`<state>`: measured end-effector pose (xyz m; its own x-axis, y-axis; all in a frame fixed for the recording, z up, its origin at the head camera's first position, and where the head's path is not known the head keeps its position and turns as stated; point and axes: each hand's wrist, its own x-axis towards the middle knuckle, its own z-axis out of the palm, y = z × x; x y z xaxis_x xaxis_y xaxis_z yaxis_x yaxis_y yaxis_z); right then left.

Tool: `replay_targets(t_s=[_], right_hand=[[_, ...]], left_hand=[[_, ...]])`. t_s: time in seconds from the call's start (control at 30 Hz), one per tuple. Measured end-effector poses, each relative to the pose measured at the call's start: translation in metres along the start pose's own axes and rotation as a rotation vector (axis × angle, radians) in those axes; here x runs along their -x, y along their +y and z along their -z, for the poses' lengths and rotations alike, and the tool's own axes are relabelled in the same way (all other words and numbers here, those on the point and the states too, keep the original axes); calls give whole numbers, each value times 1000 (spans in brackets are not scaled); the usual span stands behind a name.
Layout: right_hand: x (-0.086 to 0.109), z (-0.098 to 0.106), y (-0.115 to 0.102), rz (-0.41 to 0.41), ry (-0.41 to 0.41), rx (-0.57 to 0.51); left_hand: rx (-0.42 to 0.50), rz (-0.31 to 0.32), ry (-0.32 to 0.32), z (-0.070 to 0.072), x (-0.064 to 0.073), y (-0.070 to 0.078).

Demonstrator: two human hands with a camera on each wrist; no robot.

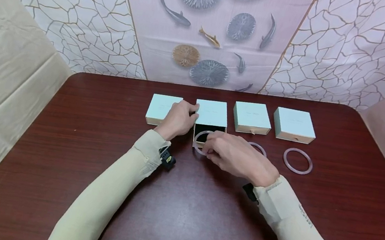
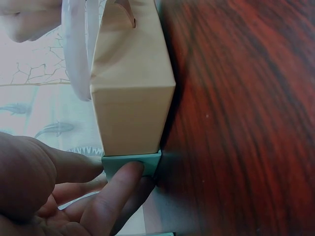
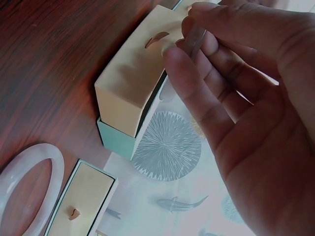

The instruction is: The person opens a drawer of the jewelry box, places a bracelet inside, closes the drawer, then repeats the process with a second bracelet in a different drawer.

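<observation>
A pale lilac bangle is pinched between the thumb and fingers of my right hand, over a pulled-out drawer. The cream drawer has a dark inside and sticks out toward me from its mint-green box. At that box's left edge my left hand grips the mint sleeve; in the left wrist view its fingertips press against the sleeve's side and top. In the right wrist view, fingers hide part of the bangle, and the drawer's ribbon tab lies just beside them.
Another mint box stands at the left, partly behind my left hand. Two closed boxes, one nearer and one farther right, complete the row. A bangle lies before the rightmost box; another bangle is partly covered by my right hand.
</observation>
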<state>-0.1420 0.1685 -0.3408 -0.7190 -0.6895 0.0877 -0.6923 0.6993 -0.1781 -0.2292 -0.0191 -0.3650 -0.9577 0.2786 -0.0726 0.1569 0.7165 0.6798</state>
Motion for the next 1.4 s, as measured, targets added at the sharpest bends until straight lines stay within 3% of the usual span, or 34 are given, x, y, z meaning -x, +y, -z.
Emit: replay_targets(t_s=[1.4], right_hand=[[-1, -5, 9, 15, 62, -18]], left_hand=[[11, -21, 5, 0, 2, -1]])
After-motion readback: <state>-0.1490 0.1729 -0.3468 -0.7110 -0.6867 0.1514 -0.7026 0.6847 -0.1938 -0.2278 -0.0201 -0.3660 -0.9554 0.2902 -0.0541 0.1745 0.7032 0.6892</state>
